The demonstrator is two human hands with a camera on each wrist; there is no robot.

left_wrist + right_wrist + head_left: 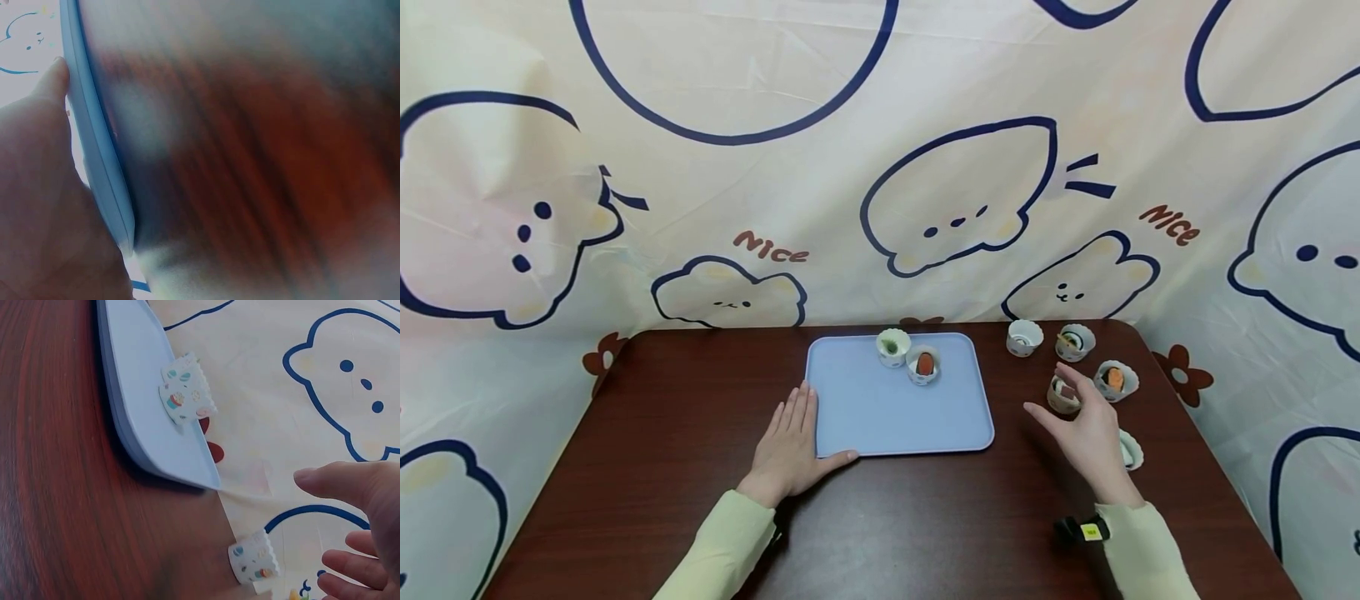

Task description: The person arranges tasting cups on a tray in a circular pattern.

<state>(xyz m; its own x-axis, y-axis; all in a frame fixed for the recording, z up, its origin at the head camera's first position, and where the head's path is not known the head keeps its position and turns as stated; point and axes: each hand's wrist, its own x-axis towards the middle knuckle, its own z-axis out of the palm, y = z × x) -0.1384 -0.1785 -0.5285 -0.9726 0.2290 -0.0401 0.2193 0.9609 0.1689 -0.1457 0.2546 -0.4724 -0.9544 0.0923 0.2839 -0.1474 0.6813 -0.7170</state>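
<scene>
Two bare hands work over a dark wood-grain counter (925, 525). At the centre of the head view lies a light-blue rectangular tray (902, 417); the left hand (790, 450) rests at its left edge, fingers straight, with the thumb spread along the lower rim. Toward the top of the tray, two paper cups stand side by side: one with a green filling (892, 361), the other with a reddish-brown piece (922, 380). At the right of the frame, the right hand (1088, 429) has its thumb and fingers spread apart, gripping nothing, just beside a tan cup (1060, 407); whether they touch cannot be told. Around it stand a white cup (1023, 346), a cup with a dark-ringed filling (1070, 355), a cup with an orange piece (1108, 394) and a partly hidden cup (1137, 454).
</scene>
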